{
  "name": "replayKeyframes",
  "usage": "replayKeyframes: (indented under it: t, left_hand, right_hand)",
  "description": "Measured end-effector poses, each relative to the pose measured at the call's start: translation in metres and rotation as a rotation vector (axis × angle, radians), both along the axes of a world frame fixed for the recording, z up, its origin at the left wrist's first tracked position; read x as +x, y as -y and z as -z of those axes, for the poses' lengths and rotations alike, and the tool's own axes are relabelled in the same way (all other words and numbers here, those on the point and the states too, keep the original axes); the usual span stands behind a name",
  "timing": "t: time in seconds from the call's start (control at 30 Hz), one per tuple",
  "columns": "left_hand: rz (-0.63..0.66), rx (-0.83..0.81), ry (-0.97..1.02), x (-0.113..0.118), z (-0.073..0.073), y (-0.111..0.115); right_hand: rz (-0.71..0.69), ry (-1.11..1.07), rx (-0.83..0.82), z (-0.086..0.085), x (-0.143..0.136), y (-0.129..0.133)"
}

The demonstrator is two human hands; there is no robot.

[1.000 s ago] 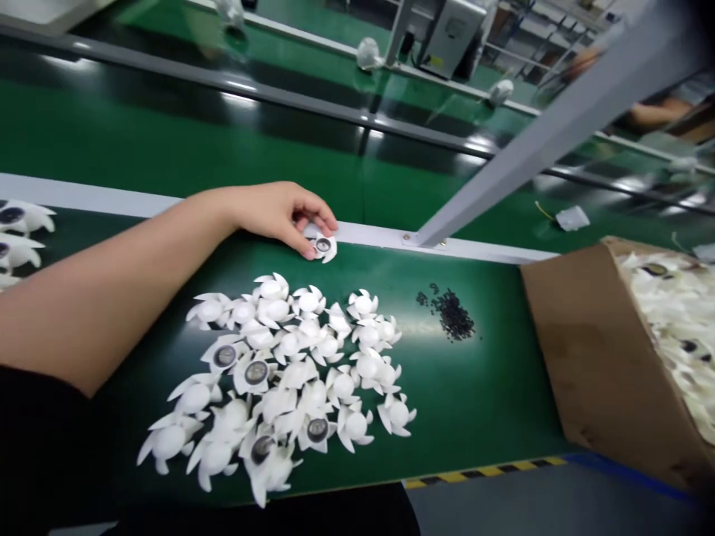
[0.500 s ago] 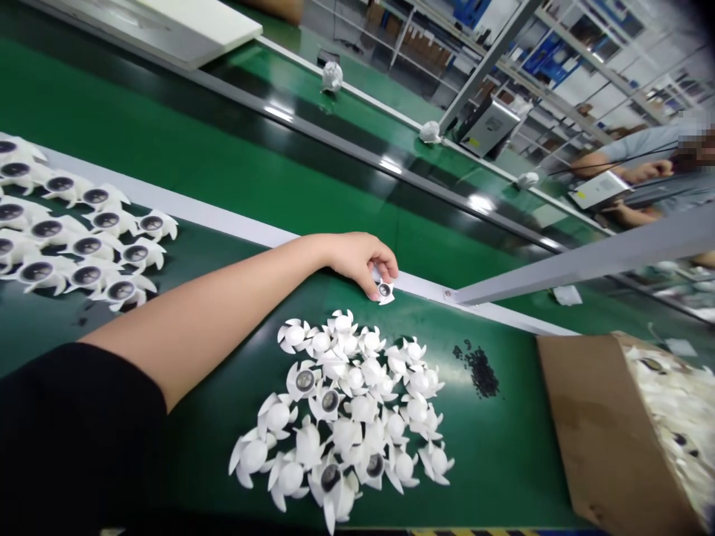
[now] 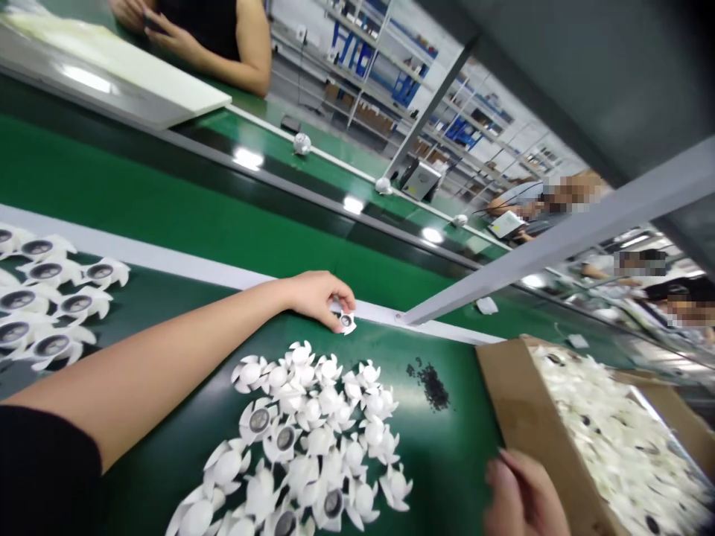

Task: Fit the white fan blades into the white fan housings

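Note:
My left hand (image 3: 316, 296) reaches across the green work surface and pinches one small white fan blade (image 3: 345, 321) against the white rail (image 3: 167, 262), its dark hub facing up. A loose pile of white fan blades (image 3: 310, 439) lies just below it. My right hand (image 3: 525, 495) shows at the bottom edge beside the cardboard box (image 3: 519, 417), fingers curled; I cannot tell whether it holds anything. Rows of fan blades (image 3: 48, 301) with hubs up are laid out at the far left.
The box at right is full of white fan blades (image 3: 608, 432). A small heap of dark bits (image 3: 430, 383) lies between pile and box. A grey slanted bar (image 3: 558, 238) crosses overhead. Other people sit across the far conveyor (image 3: 167, 201).
The view has tilted up and shifted. My left hand still holds the same blade at the rail. My right hand has come into view at the bottom, next to the box.

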State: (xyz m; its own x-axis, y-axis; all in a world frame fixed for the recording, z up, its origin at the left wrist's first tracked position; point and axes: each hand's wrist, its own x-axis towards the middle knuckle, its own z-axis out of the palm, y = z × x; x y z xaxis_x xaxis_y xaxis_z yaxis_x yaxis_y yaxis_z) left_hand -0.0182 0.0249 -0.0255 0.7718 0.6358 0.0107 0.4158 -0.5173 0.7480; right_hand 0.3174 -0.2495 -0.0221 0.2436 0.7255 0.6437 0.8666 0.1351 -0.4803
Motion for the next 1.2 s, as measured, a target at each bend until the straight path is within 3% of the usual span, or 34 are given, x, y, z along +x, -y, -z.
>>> replayKeyframes:
  t: [0.07, 0.1, 0.17, 0.2, 0.27, 0.33, 0.4, 0.43, 0.5, 0.6, 0.7, 0.87, 1.2]
  left_hand:
    - [-0.014, -0.002, 0.014, 0.002, -0.001, 0.003]
    - [-0.019, -0.006, 0.024, 0.003, -0.001, 0.005]
    - [-0.047, -0.031, 0.027, 0.004, -0.001, 0.007]
    - [-0.061, -0.021, 0.021, 0.004, 0.0, 0.008]
    - [-0.092, -0.014, 0.021, 0.006, 0.002, 0.008]
    - [-0.105, -0.055, 0.02, 0.007, 0.004, 0.006]
    - [-0.131, -0.103, -0.001, 0.008, 0.005, 0.004]
    - [-0.143, -0.117, -0.009, 0.008, 0.005, 0.004]
    - [-0.157, -0.133, -0.015, 0.01, 0.004, 0.004]
    - [-0.156, -0.17, -0.009, 0.012, 0.003, 0.003]
    - [-0.144, -0.192, 0.002, 0.013, 0.003, 0.001]
    - [-0.139, -0.184, -0.013, 0.012, 0.003, 0.001]
    - [-0.111, -0.173, 0.021, 0.011, 0.006, 0.002]
  right_hand:
    - [-0.235, 0.125, 0.132, -0.017, -0.009, -0.054]
    - [-0.354, 0.219, 0.177, -0.032, -0.015, -0.081]
    - [-0.452, 0.437, 0.33, -0.069, -0.024, -0.13]
    - [-0.419, 0.504, 0.436, -0.087, -0.025, -0.15]
    - [-0.215, 0.47, 0.614, -0.116, -0.012, -0.187]
    - [0.045, 0.276, 0.589, -0.123, 0.017, -0.222]
    - [0.221, 0.141, 0.33, -0.105, 0.053, -0.257]
    - [0.266, 0.135, 0.14, -0.089, 0.071, -0.273]
    - [0.329, 0.12, -0.048, -0.05, 0.102, -0.298]
    - [0.44, 0.106, -0.143, 0.003, 0.129, -0.315]
    - [0.585, 0.112, -0.153, 0.032, 0.137, -0.319]
    - [0.754, -0.001, -0.269, 0.042, 0.14, -0.327]
    - [0.451, 0.072, -0.401, 0.037, 0.144, -0.326]
